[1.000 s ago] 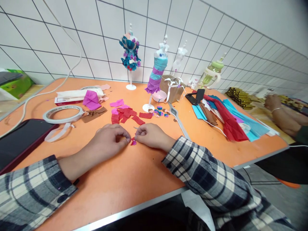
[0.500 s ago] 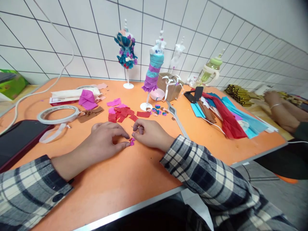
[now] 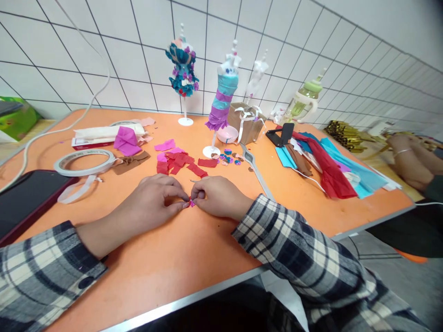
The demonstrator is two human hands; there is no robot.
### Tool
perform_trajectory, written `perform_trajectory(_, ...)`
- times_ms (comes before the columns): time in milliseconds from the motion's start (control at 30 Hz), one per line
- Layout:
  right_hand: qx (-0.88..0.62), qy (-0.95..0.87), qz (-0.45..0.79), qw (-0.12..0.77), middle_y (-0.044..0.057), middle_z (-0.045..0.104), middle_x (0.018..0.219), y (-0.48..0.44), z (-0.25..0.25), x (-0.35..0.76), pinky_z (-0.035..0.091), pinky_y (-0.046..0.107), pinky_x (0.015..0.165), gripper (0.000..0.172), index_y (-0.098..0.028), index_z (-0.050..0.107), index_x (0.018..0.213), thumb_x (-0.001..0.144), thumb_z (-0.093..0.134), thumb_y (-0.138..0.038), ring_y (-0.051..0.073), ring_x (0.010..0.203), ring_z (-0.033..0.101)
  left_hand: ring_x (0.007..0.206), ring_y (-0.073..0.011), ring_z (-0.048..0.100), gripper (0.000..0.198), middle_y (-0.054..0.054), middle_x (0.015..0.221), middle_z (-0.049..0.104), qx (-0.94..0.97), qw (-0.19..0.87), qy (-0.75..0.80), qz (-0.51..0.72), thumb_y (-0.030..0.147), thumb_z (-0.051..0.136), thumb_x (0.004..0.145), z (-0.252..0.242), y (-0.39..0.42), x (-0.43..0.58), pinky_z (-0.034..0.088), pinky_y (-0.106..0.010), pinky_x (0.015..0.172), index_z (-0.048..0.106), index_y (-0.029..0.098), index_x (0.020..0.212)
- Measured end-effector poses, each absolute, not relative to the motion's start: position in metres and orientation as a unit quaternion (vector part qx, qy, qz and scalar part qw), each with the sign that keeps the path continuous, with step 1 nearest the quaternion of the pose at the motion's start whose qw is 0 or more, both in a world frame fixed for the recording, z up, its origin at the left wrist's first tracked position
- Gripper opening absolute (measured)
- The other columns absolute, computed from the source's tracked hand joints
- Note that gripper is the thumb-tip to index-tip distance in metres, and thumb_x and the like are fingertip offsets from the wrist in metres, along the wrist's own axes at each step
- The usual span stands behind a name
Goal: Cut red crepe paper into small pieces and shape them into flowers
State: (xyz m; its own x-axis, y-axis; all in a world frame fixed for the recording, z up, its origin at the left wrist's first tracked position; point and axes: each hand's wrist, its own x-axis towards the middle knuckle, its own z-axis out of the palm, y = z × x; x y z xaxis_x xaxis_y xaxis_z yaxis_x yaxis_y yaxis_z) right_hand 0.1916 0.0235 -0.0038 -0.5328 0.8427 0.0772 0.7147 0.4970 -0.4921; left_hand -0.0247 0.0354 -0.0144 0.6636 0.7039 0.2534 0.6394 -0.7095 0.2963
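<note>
My left hand (image 3: 155, 200) and my right hand (image 3: 216, 197) rest on the orange table (image 3: 180, 258), fingertips meeting over a tiny red and pink paper piece (image 3: 191, 203). Both hands pinch it between thumb and fingers. Just beyond them lies a scatter of red and pink paper scraps (image 3: 180, 161). Behind the scraps stand small dress forms: one dressed in blue and purple paper (image 3: 221, 103), one in teal ruffles (image 3: 182, 69), and a bare white one (image 3: 258, 76).
A tape roll (image 3: 85, 162) and a dark phone (image 3: 26, 196) lie at the left. Magenta paper (image 3: 126, 140) sits on a white packet. Red, blue and brown paper sheets (image 3: 325, 168) lie at the right. Another person's forearm (image 3: 410, 161) rests at the far right.
My right hand had lifted its fingers off the small piece half a second ago; now both hands pinch it together again. The view shifted slightly.
</note>
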Motion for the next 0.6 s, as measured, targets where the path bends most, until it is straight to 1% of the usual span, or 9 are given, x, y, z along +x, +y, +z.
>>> perform_trajectory(167,-0.459,-0.854,0.188,0.156,0.002,0.071,0.085,0.0211,-0.0007,0.1913,0.033,0.027,0.063,0.018,-0.02,0.075,0.089,0.082,0.058,-0.02,0.015,0.078,0.057,0.085,-0.0234,0.069,0.025,-0.003,0.088,0.077,0.904,0.103,0.374,0.181,0.038,0.058,0.087,-0.0141,0.0366,-0.0237,0.05,-0.037,0.08,0.079,0.025,0.083)
perform_trajectory(333,-0.475,-0.84,0.19,0.179,0.001,0.071,0.084,0.017,0.0033,0.1908,0.033,0.027,0.062,0.014,-0.02,0.072,0.086,0.082,0.061,-0.028,0.015,0.076,0.057,0.087,-0.0244,0.069,0.025,-0.002,0.089,0.078,0.891,0.137,0.389,0.188,0.042,0.06,0.085,-0.0152,0.0362,-0.0235,0.05,-0.036,0.082,0.079,0.026,0.082)
perform_trajectory(467,-0.463,-0.852,0.195,0.15,0.001,0.071,0.085,0.016,0.0023,0.1916,0.033,0.026,0.062,0.015,-0.02,0.073,0.087,0.082,0.061,-0.027,0.015,0.078,0.058,0.087,-0.025,0.069,0.027,-0.004,0.089,0.078,0.881,0.173,0.395,0.196,0.043,0.058,0.085,-0.0127,0.0346,-0.0225,0.051,-0.037,0.083,0.078,0.025,0.084)
perform_trajectory(600,-0.478,-0.845,0.201,0.13,0.002,0.072,0.082,0.0184,0.0026,0.1927,0.032,0.026,0.061,0.015,-0.02,0.073,0.085,0.084,0.059,-0.025,0.014,0.073,0.057,0.088,-0.0267,0.067,0.025,-0.006,0.091,0.075,0.866,0.152,0.414,0.235,0.043,0.061,0.084,-0.0063,0.0317,-0.0218,0.049,-0.039,0.084,0.074,0.022,0.091)
